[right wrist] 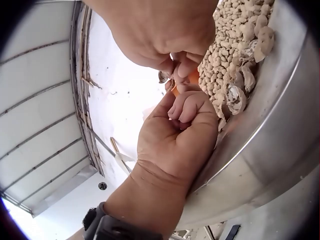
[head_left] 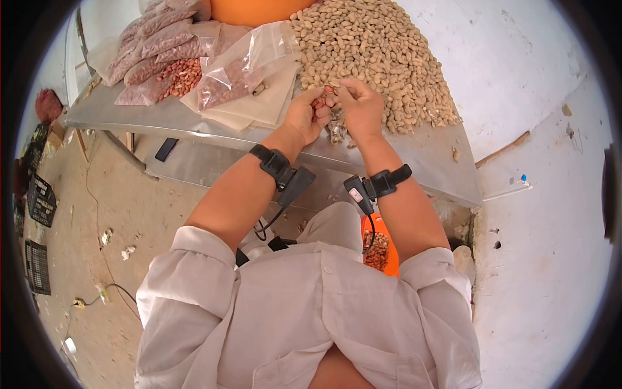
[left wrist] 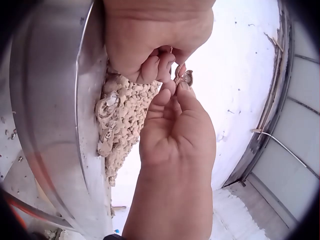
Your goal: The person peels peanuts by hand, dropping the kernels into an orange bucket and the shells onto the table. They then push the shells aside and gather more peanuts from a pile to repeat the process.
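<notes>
Over the table's front edge, my left hand [head_left: 307,118] and right hand [head_left: 364,111] meet at the fingertips around a cracked peanut. The right thumb and finger pinch its open brown shell [left wrist: 188,77], beside a reddish kernel [left wrist: 181,70]. My left fingers are curled, with reddish peanut kernels [head_left: 318,102] showing among them; the palm is partly hidden. Broken empty shells [head_left: 337,129] lie on the table just below the hands. Right behind them rises a large heap of unshelled peanuts [head_left: 369,55].
On the metal table [head_left: 427,152], bags of red kernels [head_left: 152,48] are stacked at the left, near loose kernels [head_left: 184,76] and a clear plastic bag [head_left: 249,61]. An orange basin [head_left: 259,9] stands at the back. An orange container [head_left: 391,249] with kernels sits below, near the lap.
</notes>
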Demonstrator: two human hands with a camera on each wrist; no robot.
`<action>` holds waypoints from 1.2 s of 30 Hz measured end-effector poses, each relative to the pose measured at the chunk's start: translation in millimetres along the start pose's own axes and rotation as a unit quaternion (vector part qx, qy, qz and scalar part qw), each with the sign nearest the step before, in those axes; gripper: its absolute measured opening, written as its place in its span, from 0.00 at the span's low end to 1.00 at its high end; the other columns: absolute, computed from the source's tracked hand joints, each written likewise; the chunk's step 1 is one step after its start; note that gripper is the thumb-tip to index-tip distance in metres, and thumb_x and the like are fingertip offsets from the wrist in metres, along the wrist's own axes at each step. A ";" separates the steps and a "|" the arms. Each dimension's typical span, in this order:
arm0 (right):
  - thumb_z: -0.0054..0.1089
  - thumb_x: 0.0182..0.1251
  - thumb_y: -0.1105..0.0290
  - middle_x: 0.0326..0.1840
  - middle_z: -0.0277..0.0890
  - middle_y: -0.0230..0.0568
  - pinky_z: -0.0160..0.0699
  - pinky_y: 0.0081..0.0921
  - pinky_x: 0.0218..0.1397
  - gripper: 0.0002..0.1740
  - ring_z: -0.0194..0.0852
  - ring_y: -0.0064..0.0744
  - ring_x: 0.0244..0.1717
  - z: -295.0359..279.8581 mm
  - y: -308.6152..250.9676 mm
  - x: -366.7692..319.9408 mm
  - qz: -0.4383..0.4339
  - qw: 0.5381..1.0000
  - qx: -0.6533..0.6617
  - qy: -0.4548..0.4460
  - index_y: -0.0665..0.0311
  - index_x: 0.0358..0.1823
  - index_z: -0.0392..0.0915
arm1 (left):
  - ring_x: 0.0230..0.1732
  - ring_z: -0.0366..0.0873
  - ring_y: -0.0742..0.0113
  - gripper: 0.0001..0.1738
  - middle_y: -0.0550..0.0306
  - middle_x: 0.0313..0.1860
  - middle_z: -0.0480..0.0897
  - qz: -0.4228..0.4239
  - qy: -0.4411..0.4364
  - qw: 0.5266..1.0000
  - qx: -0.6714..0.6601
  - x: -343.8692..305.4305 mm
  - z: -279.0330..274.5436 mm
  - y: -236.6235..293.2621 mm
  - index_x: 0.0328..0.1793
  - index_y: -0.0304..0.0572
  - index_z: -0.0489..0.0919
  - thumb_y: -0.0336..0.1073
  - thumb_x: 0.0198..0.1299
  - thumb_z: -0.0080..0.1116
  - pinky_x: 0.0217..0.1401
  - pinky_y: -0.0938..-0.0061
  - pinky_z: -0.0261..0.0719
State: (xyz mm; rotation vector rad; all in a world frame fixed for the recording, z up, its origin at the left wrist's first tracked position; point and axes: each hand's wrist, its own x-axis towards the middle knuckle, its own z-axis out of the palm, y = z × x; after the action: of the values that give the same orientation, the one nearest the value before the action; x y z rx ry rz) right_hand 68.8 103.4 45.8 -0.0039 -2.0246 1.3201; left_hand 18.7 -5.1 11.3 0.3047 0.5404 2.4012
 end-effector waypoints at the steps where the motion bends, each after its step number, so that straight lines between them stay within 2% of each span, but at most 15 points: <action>1: 0.55 0.55 0.78 0.27 0.79 0.43 0.75 0.22 0.31 0.10 0.77 0.26 0.27 0.4 2.3 0.9 -0.014 0.999 -0.035 0.007 0.70 0.38 0.79 | 0.15 0.57 0.78 0.10 0.60 0.23 0.73 0.002 -0.002 1.000 -0.004 -1.2 1.3 0.6 0.36 0.38 0.72 0.36 0.64 0.46 0.16 0.85 0.54; 5: 0.57 0.52 0.77 0.28 0.78 0.44 0.75 0.24 0.33 0.08 0.77 0.32 0.27 3.1 -3.4 -2.9 -0.085 0.987 -0.136 0.023 0.66 0.35 0.80 | 0.15 0.57 0.78 0.11 0.61 0.22 0.71 -0.003 0.007 1.000 -0.007 -1.3 1.9 1.2 0.34 0.37 0.71 0.37 0.65 0.45 0.15 0.84 0.54; 8: 0.58 0.51 0.76 0.30 0.78 0.43 0.75 0.24 0.35 0.08 0.77 0.33 0.29 5.3 -3.8 -4.3 -0.107 0.990 -0.094 -0.022 0.66 0.34 0.79 | 0.16 0.58 0.78 0.12 0.62 0.21 0.69 0.003 -0.003 1.000 -0.027 4.3 -5.7 0.2 0.32 0.39 0.70 0.37 0.66 0.43 0.15 0.84 0.54; 14: 0.59 0.51 0.77 0.32 0.78 0.44 0.75 0.24 0.36 0.08 0.77 0.33 0.30 4.9 -6.7 -5.5 -0.090 0.991 -0.087 -0.047 0.67 0.35 0.79 | 0.16 0.58 0.77 0.13 0.63 0.21 0.66 -0.009 0.027 0.999 -0.037 2.1 -1.3 0.4 0.30 0.40 0.68 0.38 0.67 0.42 0.15 0.85 0.54; 17: 0.59 0.52 0.76 0.32 0.79 0.44 0.75 0.24 0.35 0.09 0.77 0.31 0.29 6.6 -3.9 -5.0 -0.087 0.992 -0.089 -0.023 0.67 0.36 0.80 | 0.16 0.58 0.77 0.14 0.63 0.21 0.65 -0.017 0.039 0.999 -0.034 5.7 -4.0 0.1 0.30 0.40 0.68 0.38 0.68 0.41 0.15 0.85 0.54; 23: 0.58 0.55 0.75 0.26 0.79 0.38 0.73 0.21 0.31 0.08 0.75 0.22 0.27 4.9 -0.3 -0.5 -0.019 1.000 -0.009 0.004 0.68 0.36 0.80 | 0.16 0.59 0.77 0.14 0.62 0.21 0.68 -0.022 0.047 0.996 -0.067 11.5 -12.9 -0.1 0.34 0.37 0.72 0.40 0.67 0.43 0.16 0.85 0.56; 26: 0.58 0.54 0.75 0.24 0.77 0.34 0.71 0.19 0.28 0.10 0.72 0.19 0.23 -7.9 -11.3 2.8 0.037 0.994 0.100 -0.009 0.68 0.38 0.80 | 0.17 0.60 0.77 0.13 0.61 0.22 0.70 0.027 0.013 0.995 -0.092 7.5 -14.3 3.3 0.37 0.36 0.74 0.40 0.65 0.46 0.16 0.84 0.58; 29: 0.57 0.51 0.76 0.22 0.76 0.31 0.68 0.18 0.25 0.09 0.70 0.18 0.20 -30.3 11.9 12.0 0.089 0.992 0.054 -0.076 0.69 0.35 0.81 | 0.18 0.62 0.77 0.11 0.60 0.23 0.72 0.074 0.015 0.991 -0.114 9.6 -19.4 3.5 0.39 0.35 0.74 0.38 0.64 0.49 0.18 0.83 0.60; 32: 0.59 0.54 0.75 0.25 0.77 0.32 0.69 0.16 0.28 0.09 0.71 0.18 0.24 -54.0 32.6 20.0 0.088 0.969 -0.117 -0.200 0.72 0.35 0.80 | 0.19 0.64 0.76 0.09 0.59 0.24 0.73 0.088 0.030 0.989 -0.116 11.5 -18.5 3.8 0.38 0.36 0.74 0.36 0.62 0.51 0.18 0.84 0.62; 35: 0.60 0.53 0.72 0.23 0.76 0.31 0.67 0.17 0.27 0.08 0.68 0.15 0.24 -51.7 15.0 18.1 0.069 0.962 -0.167 -0.204 0.72 0.31 0.80 | 0.19 0.65 0.76 0.08 0.59 0.24 0.73 0.079 0.031 0.990 -0.112 9.6 -16.0 5.1 0.37 0.37 0.74 0.35 0.62 0.52 0.19 0.85 0.64; 36: 0.59 0.53 0.71 0.22 0.76 0.35 0.69 0.20 0.28 0.09 0.70 0.21 0.24 -50.8 11.9 21.5 0.069 0.954 -0.209 -0.205 0.70 0.30 0.81 | 0.20 0.65 0.75 0.08 0.59 0.24 0.73 0.077 0.040 0.990 -0.107 9.8 -15.2 5.8 0.37 0.37 0.74 0.35 0.62 0.52 0.19 0.85 0.64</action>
State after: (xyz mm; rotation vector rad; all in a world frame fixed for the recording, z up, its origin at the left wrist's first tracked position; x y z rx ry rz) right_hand 76.8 157.5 59.7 -0.0716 -2.6743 1.0044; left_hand 2.8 -7.4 1.2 0.1625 0.2982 2.6037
